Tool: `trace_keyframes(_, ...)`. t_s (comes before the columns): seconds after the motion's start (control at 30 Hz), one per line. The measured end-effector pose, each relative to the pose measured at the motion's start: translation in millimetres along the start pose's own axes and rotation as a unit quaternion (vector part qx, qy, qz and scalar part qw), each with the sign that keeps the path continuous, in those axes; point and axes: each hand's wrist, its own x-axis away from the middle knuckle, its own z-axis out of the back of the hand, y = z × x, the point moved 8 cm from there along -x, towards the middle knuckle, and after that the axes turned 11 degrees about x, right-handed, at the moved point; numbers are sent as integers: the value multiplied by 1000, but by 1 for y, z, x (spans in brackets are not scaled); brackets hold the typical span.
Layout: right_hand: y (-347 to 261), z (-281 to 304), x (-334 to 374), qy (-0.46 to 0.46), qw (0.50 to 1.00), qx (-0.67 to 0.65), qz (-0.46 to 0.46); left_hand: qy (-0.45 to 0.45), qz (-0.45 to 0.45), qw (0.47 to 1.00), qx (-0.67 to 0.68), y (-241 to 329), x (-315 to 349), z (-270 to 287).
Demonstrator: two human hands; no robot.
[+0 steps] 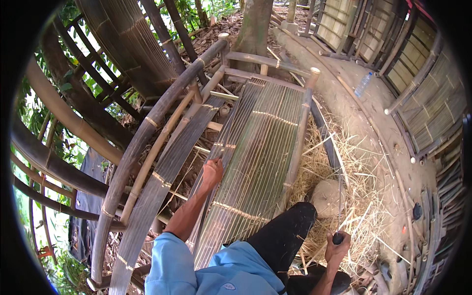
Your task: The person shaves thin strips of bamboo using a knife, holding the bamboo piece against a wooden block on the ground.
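Observation:
My left hand (pixel 213 172) is closed at the left edge of a bamboo-slat bench seat (pixel 260 162), its fingers around a dark slat there; the fingertips are partly hidden. Pale bindings cross the seat's slats. Low on the right, my right hand (pixel 338 247) is wrapped round the dark handle of a knife (pixel 339 206). Its long thin blade points away from me, past a round, earth-coloured block (pixel 326 197). A narrow slatted strip (pixel 164 172) runs along the bench's left side, with a gap between it and the seat.
Thick bamboo rails (pixel 140 132) frame the bench. Straw-like shavings (pixel 366 196) cover the ground to the right. A plastic bottle (pixel 363 84) lies on the dirt farther off, near bamboo wall panels (pixel 432 108). A tree trunk (pixel 254 29) rises behind the bench's far end. Cut bamboo (pixel 432 236) lies at right.

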Motion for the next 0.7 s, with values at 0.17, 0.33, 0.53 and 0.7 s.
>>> trace_keyframes(0.17, -14, -10, 1, -28, 999, -33, -21, 50, -97, 993, -52, -21, -19, -5)
trace_keyframes(0.33, -17, -14, -4, -17, 1000, -15, 3, 25, -185, 980, -74, -13, -41, -24)
trace_keyframes(0.53, -21, -29, -5, -50, 999, -16, 7, -139, -51, 968, -203, -35, -92, -30)
trace_keyframes(0.7, -16, -34, -10, -61, 998, -10, -6, 22, 17, 980, -199, -71, -85, -18)
